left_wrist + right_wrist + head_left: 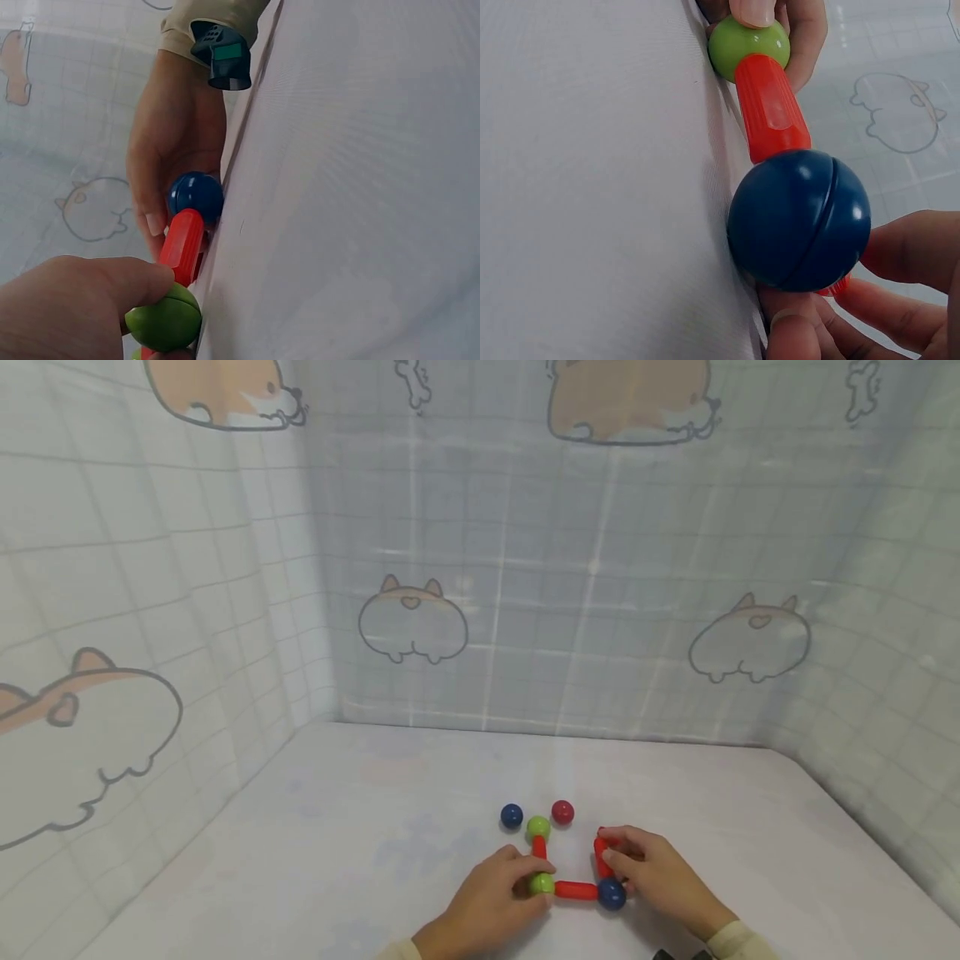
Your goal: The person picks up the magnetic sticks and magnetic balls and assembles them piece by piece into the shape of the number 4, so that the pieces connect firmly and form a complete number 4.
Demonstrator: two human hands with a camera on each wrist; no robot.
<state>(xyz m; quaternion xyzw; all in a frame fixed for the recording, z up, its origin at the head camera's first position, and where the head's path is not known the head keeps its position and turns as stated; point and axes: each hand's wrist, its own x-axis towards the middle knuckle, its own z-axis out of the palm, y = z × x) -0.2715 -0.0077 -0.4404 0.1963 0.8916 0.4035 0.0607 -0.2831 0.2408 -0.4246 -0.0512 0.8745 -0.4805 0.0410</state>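
My left hand (491,893) pinches a light green ball (542,884) between thumb and fingers. From that ball one red rod (576,891) runs right to a dark blue ball (611,894). Another red rod (539,847) reaches back to a second green ball (537,827). My right hand (660,872) holds an upright-looking red rod (602,858) behind the blue ball; whether it is seated in the ball I cannot tell. In the right wrist view the blue ball (799,221) hides most of that rod, and fingers (915,247) lie beside it.
A loose dark blue ball (512,816) and a red ball (562,812) lie just behind the joined pieces on the white table (337,843). Curtains printed with dogs (412,622) enclose the table at the back and both sides. A dark object (682,955) shows at the bottom edge.
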